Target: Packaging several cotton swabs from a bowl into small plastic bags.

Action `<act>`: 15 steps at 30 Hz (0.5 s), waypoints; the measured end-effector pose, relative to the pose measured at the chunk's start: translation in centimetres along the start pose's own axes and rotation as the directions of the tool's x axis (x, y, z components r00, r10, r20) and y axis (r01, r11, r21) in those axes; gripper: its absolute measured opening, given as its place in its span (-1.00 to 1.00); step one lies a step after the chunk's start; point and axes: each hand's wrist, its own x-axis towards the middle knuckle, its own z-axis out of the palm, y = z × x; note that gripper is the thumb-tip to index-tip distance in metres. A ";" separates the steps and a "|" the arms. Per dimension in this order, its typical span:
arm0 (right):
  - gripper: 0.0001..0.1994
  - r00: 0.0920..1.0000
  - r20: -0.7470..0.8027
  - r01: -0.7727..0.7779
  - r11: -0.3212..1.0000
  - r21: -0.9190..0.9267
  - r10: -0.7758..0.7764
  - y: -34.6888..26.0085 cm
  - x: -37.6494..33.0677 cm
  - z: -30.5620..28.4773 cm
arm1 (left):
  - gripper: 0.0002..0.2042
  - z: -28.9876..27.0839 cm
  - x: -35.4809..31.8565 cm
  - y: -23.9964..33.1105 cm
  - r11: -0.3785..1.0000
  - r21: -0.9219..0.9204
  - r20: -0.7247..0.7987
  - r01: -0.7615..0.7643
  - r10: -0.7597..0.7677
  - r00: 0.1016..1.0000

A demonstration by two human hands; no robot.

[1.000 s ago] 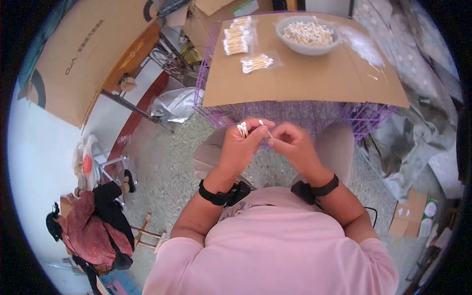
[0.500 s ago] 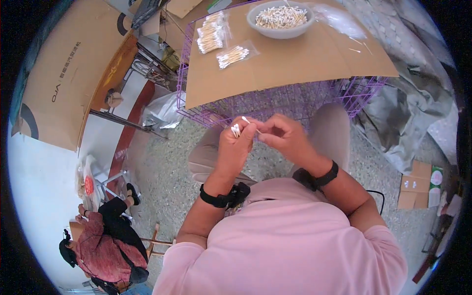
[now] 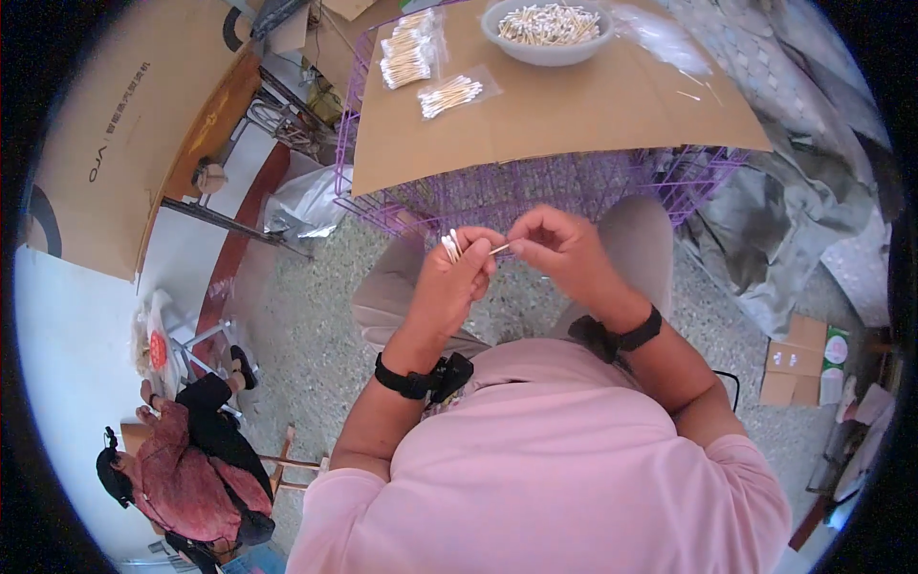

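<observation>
My left hand (image 3: 457, 279) is closed around a small bundle of cotton swabs (image 3: 449, 246), their white tips sticking up above my fingers. My right hand (image 3: 559, 251) pinches the end of a single cotton swab (image 3: 498, 250) and holds it against the bundle. Both hands hover over my lap, just in front of a purple wire crate (image 3: 535, 187). A sheet of brown cardboard (image 3: 564, 115) lies on top of the crate. On it stand a grey bowl of loose swabs (image 3: 547, 21) and clear bags of packed swabs (image 3: 449, 94).
A large cardboard box (image 3: 105, 134) leans at the left. Grey cloth (image 3: 775, 239) is heaped at the right, with small boxes (image 3: 801, 362) on the floor. Another person in red (image 3: 186, 478) sits at the lower left beside a small white stand (image 3: 158, 340).
The view has shifted, so the crate and bowl sit higher in the picture. My hands stay together at the bundle, and my right hand now presses a single swab against it.
</observation>
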 end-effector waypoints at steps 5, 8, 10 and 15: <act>-0.92 0.998 0.002 -0.059 0.998 -0.009 0.059 0.4 -0.7 0.5 | -0.80 -0.4 -0.2 -0.5 0.998 0.062 0.011 -0.005 0.004 1.000; -0.92 0.998 -0.044 -0.040 0.999 0.016 0.041 0.6 -0.4 0.7 | -0.80 -0.6 0.0 -0.9 1.000 0.002 0.055 0.009 -0.009 0.998; -0.93 0.996 -0.082 -0.020 0.999 0.043 0.023 0.4 -0.3 0.8 | -0.79 -0.4 0.1 -0.8 1.000 -0.030 0.035 -0.003 0.004 0.999; -0.93 0.984 -0.178 -0.002 0.997 0.079 0.016 0.2 0.4 0.6 | -0.74 0.5 0.9 -1.0 0.990 -0.136 -0.012 -0.038 0.037 0.999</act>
